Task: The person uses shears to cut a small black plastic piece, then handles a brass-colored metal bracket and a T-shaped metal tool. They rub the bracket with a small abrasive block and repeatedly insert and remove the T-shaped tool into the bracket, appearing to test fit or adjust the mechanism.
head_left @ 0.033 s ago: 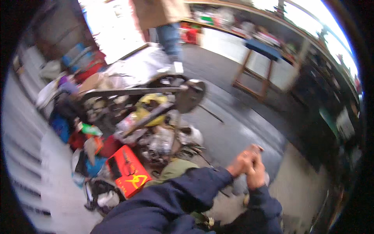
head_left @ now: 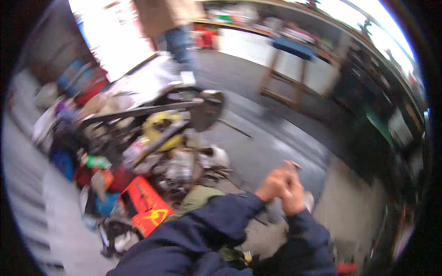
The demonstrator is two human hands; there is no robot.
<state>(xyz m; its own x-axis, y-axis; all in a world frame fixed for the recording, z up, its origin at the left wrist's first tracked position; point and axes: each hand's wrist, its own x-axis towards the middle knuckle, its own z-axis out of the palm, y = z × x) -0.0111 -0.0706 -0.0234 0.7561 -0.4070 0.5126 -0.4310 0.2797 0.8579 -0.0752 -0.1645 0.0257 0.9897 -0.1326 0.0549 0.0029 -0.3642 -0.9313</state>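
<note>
Left grip [head_left: 273, 185], right grip [head_left: 293, 198]; apparently together

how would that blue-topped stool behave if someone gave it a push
The blue-topped stool would probably stay stiff, since rails appear to join its legs. Its open frame suggests it is fairly light for its size. Pushed high, it might tip, as the seat sits well above the feet.

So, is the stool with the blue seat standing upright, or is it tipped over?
Upright: the stool has its blue seat on top, and its wooden legs reach down toward the dark floor.
</note>
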